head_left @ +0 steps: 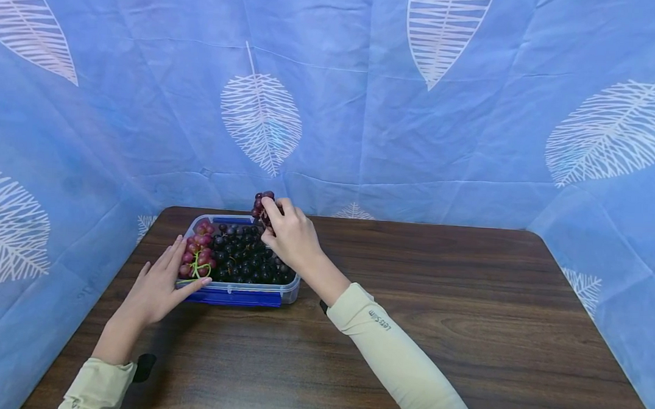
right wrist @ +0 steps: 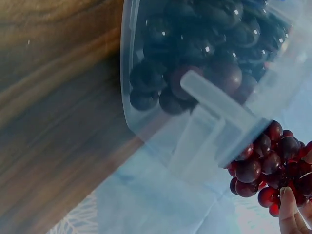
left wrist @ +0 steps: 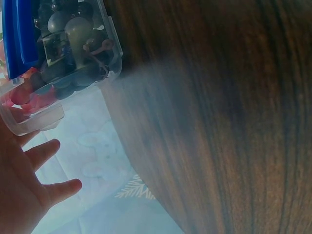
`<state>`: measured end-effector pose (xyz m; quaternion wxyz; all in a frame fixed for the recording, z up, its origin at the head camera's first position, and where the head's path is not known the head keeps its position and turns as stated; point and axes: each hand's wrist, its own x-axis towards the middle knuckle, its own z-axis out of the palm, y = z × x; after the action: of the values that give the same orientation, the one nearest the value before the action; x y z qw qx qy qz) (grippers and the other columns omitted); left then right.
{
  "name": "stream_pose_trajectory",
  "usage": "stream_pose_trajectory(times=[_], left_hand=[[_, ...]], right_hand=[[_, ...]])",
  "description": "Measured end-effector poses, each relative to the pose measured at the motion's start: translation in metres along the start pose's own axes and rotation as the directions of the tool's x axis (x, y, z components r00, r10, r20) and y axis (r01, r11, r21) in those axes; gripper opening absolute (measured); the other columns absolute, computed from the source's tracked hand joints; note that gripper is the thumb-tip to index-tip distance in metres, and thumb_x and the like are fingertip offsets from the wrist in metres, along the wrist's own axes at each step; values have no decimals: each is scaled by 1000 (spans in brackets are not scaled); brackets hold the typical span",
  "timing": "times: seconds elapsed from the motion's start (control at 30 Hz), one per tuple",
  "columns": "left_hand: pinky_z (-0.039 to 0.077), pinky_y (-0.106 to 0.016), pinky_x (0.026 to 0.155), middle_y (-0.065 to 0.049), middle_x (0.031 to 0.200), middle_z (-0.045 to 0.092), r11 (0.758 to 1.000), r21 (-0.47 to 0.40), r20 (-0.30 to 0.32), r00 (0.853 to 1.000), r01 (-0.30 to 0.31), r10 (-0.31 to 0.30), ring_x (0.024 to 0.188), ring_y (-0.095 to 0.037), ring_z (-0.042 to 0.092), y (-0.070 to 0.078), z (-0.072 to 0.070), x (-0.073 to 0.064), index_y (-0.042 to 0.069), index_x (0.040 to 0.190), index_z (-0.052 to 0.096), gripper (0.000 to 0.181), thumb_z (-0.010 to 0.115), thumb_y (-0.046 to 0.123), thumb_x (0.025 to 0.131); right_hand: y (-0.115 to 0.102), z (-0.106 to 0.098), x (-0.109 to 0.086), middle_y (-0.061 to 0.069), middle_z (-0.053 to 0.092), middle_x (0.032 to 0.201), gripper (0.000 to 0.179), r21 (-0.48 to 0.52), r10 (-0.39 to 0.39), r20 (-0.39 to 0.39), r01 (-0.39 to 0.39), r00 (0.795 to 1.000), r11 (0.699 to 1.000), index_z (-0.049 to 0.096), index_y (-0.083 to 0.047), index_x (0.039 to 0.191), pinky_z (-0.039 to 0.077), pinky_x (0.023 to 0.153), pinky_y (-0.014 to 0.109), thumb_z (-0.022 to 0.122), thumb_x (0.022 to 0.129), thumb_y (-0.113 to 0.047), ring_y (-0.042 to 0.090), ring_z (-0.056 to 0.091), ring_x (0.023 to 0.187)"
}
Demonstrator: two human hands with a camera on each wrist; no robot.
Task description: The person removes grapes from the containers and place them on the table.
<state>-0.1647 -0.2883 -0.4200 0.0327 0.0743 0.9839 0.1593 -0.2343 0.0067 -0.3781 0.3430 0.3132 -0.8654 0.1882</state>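
A clear plastic container [head_left: 290, 293] with blue clip edges stands at the left of the table. Black grapes [head_left: 245, 256] fill most of it, and red grapes [head_left: 199, 243] with a green stem lie along its left end. My right hand [head_left: 293, 233] pinches a bunch of dark red grapes [right wrist: 273, 165] over the container's back right part. Spread out at the container's left side, my left hand [head_left: 156, 288] rests its fingers along the wall, the thumb reaching the front rim. In the left wrist view its fingers [left wrist: 44, 153] are straight and apart.
The dark wooden table [head_left: 439, 282] stretches to the right of the container. Blue cloth with white leaf prints [head_left: 331, 119] hangs behind the table and at both sides. The container sits near the table's back left corner.
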Motion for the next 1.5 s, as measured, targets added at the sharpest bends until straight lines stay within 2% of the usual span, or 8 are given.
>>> stream_pose_trajectory(times=[0.2,0.43,0.7,0.97,1.2,1.5], left_hand=[[11,-84,116,-26,175,5,1000,0,1,1000,7,-7,157,-55,17,0,0,0,4,170,-1,109,51,70,101],[11,-84,116,-26,175,5,1000,2,2,1000,9,-9,157,-54,17,0,1,0,4,170,-2,109,50,71,101],[11,-83,116,-26,175,6,1000,-1,5,1000,9,-9,157,-54,17,0,0,0,4,170,-2,109,50,70,101],[11,-83,116,-25,176,4,1000,-10,6,1000,12,-12,157,-54,16,1,0,-1,6,170,-4,109,52,70,101],[10,-83,116,-25,176,4,1000,-8,12,1000,13,-13,157,-54,16,1,-2,-1,6,170,-4,109,51,70,101],[11,-84,115,-26,175,4,1000,-2,14,1000,11,-11,156,-55,17,1,-2,-1,4,170,-3,109,50,71,101]], right_hand=[[6,-11,4,19,67,113,48,3,-15,-39,15,999,1000,63,-3,132,55,55,31,77,86,-4,26,68,74],[12,-24,9,20,66,112,47,2,-22,-75,22,997,1000,62,-2,132,56,56,33,77,87,-5,26,65,70],[17,-41,17,23,64,115,47,22,-18,-112,21,994,1000,62,-1,133,59,58,36,77,89,-4,30,69,75],[22,-58,24,25,64,116,46,16,-29,-152,32,988,999,61,0,133,58,57,37,76,89,-4,29,65,68],[28,-69,26,26,63,116,45,12,-19,-197,21,980,1000,62,1,131,62,62,41,75,88,-3,34,70,76],[41,-81,21,26,63,113,46,-20,-2,-251,-3,968,1000,61,2,128,62,63,44,78,85,-2,35,68,73]])
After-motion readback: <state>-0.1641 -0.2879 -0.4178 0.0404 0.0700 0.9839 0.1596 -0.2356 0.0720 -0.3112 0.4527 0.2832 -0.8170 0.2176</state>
